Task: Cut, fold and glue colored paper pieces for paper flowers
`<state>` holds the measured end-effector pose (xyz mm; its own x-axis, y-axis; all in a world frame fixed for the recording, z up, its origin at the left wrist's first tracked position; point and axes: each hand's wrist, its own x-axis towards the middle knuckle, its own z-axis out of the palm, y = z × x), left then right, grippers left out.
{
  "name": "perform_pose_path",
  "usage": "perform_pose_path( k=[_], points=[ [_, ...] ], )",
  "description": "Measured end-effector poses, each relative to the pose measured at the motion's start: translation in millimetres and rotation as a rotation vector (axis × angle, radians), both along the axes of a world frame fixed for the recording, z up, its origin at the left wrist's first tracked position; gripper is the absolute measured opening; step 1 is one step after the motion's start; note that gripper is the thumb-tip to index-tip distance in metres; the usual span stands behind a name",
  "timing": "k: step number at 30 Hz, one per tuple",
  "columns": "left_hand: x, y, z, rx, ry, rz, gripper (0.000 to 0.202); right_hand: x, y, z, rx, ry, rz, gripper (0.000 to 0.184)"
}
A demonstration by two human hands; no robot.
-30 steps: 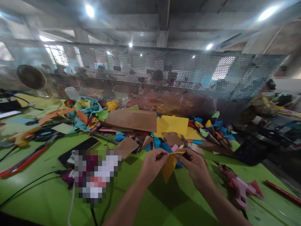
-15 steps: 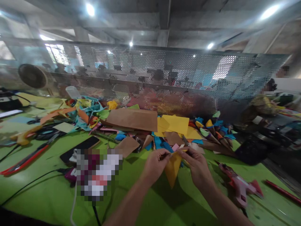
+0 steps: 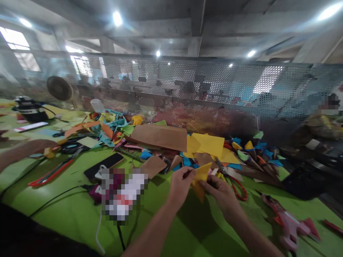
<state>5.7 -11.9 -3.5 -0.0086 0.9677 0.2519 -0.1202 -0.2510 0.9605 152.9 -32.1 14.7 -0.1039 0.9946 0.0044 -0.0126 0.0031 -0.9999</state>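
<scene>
Between my two hands, above the green table (image 3: 158, 207), is a folded piece of yellow paper (image 3: 201, 178), pointed at its lower end. My left hand (image 3: 181, 184) pinches its left side between thumb and fingers. On the other side, my right hand (image 3: 218, 191) has its thumb and fingertips closed on the paper's right edge. Red-handled scissors (image 3: 237, 187) lie just beyond my right hand. A pink glue gun (image 3: 288, 223) rests farther right. Brown paper pieces (image 3: 153, 166) lie beyond my left hand.
A brown sheet (image 3: 160, 137), yellow sheets (image 3: 207, 144) and colored scraps (image 3: 115, 125) heap along the back, before a perforated metal screen (image 3: 171, 85). A phone (image 3: 103, 166), power strip (image 3: 98, 192) and cables lie left. Another person's hand (image 3: 40, 146) reaches in beside a yellow glue gun (image 3: 50, 151).
The yellow paper has been turned in my hands, its top corner now pointing up right. My right hand has moved lower on it. Another person's arm has entered from the left; the view has shifted left.
</scene>
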Motion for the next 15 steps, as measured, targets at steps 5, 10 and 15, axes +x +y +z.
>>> perform_pose_path(
  k=[5, 10, 15],
  points=[
    [-3, 1, 1.0, -0.037, 0.026, -0.054, 0.026, 12, 4, 2.9, 0.016, -0.005, -0.061, 0.032],
    [-5, 1, 2.8, -0.017, 0.049, -0.048, 0.023, 14, 4, 7.5, 0.016, 0.0, -0.091, 0.031],
    [-3, 2, 3.4, -0.042, 0.016, -0.063, 0.023, 12, 3, 7.6, -0.005, 0.013, -0.104, 0.031]
  ],
)
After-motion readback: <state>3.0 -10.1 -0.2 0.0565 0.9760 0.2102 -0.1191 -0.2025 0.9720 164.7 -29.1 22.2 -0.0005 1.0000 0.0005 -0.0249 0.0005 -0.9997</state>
